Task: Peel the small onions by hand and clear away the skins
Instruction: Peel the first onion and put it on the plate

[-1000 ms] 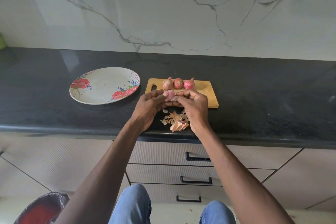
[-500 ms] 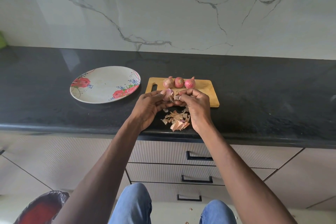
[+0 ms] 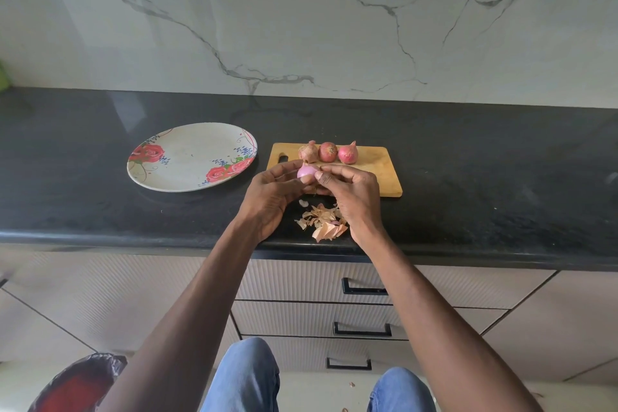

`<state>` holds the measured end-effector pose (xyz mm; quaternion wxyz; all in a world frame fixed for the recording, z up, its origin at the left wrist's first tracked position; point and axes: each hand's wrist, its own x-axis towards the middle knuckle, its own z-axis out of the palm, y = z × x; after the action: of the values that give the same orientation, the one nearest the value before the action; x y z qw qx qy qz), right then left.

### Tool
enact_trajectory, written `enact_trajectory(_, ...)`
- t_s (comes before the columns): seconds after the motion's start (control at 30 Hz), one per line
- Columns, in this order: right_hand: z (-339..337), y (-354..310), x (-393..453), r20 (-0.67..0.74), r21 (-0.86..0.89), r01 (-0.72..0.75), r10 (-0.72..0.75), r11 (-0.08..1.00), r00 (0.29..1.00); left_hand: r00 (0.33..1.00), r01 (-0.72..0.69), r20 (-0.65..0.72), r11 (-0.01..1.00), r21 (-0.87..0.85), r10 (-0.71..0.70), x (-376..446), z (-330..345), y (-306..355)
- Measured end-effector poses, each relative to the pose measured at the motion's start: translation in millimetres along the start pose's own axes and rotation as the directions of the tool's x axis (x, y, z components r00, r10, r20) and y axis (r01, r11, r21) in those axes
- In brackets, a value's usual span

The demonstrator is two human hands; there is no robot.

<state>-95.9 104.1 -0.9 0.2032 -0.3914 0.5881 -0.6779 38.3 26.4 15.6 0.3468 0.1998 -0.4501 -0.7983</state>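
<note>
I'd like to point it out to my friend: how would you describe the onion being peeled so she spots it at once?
Find the wooden cutting board on the black counter, right of the flowered plate. At its near left edge, both hands hold one onion. Unlike the three darker onions lined up behind, it is pale, glossy pink.

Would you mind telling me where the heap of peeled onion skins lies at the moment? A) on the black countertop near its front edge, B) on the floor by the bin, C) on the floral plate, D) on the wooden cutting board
A: the onion skins lie on the black countertop below the hands, in front of the wooden cutting board; the floral plate holds none.
</note>
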Motion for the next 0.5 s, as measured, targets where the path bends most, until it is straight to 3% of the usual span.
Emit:
enact_trajectory(0.17, -0.9, 1.8, -0.1, -0.061, -0.14, 0.04, -0.049, 0.989, 0.997, 0.999, -0.041, -0.012, 0.994, 0.1, 0.042, 0.1, 1.6, -2.8)
enact_trajectory(0.5, 6.0, -0.7, -5.9, -0.049, -0.287, 0.137, -0.157, 0.948, 0.986, 0.998, -0.061, 0.014, 0.972, 0.226, 0.059, 2.2, -2.3, -4.1)
